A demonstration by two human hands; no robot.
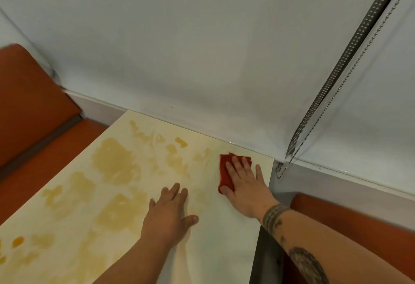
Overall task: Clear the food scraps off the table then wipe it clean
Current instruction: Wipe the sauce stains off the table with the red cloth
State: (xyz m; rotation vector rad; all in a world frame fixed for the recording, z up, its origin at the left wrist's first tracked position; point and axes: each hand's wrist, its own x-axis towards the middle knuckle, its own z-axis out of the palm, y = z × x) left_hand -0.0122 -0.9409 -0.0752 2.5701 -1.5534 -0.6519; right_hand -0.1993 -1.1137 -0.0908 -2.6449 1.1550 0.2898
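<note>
Head view: you are wiping, flat right hand pressing the red cloth, left hand released; next, sweep the yellow stains left of that grip.

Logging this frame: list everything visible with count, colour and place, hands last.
table: one, cream, centre, far edge against the wall
smears: many, yellowish-tan, across the table's left and middle
orange blob: one, orange-yellow, on the table near the left frame edge
cloth: one, red, table's far right corner
benches: two, orange-brown, one on each side of the table
blind: one, white, behind the table
metal strip: one, grey, perforated, slanting at upper right
bead chain: one, silver, hanging beside the strip
left hand: flat on the table, fingers straight
right hand: flat, pressing on the cloth; forearm tattooed
</note>
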